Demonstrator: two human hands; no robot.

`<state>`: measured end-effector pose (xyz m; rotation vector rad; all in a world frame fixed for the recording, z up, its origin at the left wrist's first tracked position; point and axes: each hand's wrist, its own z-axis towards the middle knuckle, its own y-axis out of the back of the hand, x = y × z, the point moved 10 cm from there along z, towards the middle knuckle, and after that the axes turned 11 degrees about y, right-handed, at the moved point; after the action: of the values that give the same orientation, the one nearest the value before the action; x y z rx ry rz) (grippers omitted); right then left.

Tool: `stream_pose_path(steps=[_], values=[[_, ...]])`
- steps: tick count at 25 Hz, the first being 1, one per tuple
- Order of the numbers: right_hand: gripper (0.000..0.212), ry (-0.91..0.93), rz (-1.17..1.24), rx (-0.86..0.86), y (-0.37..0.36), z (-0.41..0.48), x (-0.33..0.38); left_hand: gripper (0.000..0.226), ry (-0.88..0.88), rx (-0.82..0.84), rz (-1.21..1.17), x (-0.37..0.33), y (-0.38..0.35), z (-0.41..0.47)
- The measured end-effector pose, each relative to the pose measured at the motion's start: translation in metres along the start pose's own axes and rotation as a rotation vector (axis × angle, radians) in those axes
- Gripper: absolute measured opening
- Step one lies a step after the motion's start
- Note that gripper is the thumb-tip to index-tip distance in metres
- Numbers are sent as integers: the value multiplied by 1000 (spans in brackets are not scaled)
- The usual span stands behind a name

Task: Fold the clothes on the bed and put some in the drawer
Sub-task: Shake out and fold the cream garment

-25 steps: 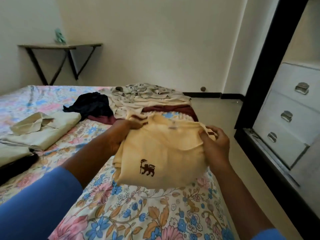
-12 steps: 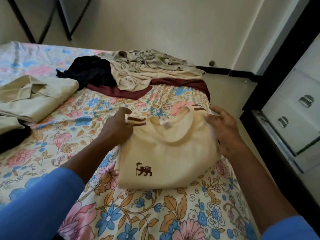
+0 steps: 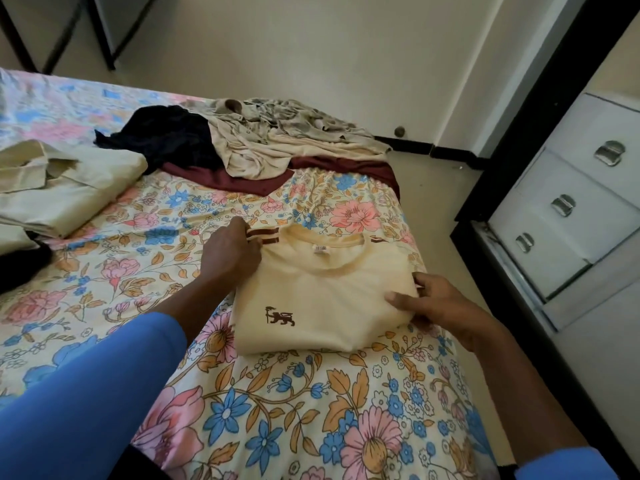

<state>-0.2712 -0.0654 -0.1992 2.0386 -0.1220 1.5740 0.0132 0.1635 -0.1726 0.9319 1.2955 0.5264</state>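
A cream T-shirt [image 3: 322,296] with a small brown lion emblem lies folded on the floral bedsheet [image 3: 311,410]. My left hand [image 3: 230,252] pinches its upper left corner by the brown-striped sleeve cuff. My right hand [image 3: 433,303] grips the shirt's right edge, thumb on top and fingers underneath. Behind it lies an unfolded heap: a beige garment [image 3: 277,147], a dark navy one [image 3: 166,136] and a maroon one [image 3: 346,168]. The white drawers [image 3: 568,209] with metal handles stand at the right, shut.
A folded pale khaki shirt [image 3: 65,188] lies at the bed's left, with a dark garment [image 3: 20,268] below it. A strip of floor [image 3: 446,209] separates the bed from the black-framed drawer unit. Dark table legs [image 3: 104,32] stand against the back wall.
The cream shirt has come down from in front of me onto the bed. My right hand has slid from its top corner down to its right edge. The view tilted downward.
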Motion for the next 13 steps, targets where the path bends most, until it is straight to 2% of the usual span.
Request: stream_pose_path(steps=[2, 4, 6, 8, 9, 11, 13], values=[[42, 0, 17, -141, 7, -3, 1, 32, 31, 31, -13, 3, -5, 0], [30, -89, 72, -330, 24, -11, 1, 32, 31, 52, -20, 2, -8, -1], [25, -140, -162, -352, 34, -20, 7, 32, 12, 78, -20, 2, -11, -2], [31, -136, -442, -330, 33, -27, 10, 38, 13, 110, -39, 2, -11, -3], [38, -125, -505, -335, 29, -29, 12, 40, 27, 121, -51, 3, -12, -3], [49, -102, -555, -372, 24, -21, 17, 39, 44, 115, -91, 4, -11, -1], [49, -87, -493, -424, 25, -1, 19, 33, 53, 66, -157, 4, -6, 1]])
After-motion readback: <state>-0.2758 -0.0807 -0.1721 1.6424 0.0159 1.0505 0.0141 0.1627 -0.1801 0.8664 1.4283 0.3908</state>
